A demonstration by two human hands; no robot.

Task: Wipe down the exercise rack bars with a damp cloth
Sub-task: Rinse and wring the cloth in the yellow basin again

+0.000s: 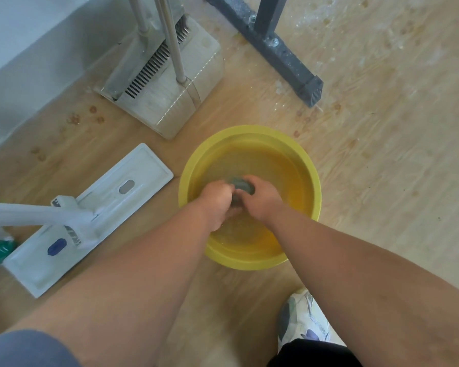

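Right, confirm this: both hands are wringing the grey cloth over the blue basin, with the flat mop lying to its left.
Not quite: the basin is yellow, not blue, as the head view shows. The rest stands: the left hand and right hand both grip the grey cloth over it, with the flat mop lying to its left.

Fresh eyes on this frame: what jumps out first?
The yellow basin of water at centre, with the left hand and right hand both gripping a dark grey cloth over it. Left of it, a white flat mop lies on the wooden floor, with a dustpan and broom set standing behind. At the top, the dark foot of the rack crosses a wet, stained patch of floor.
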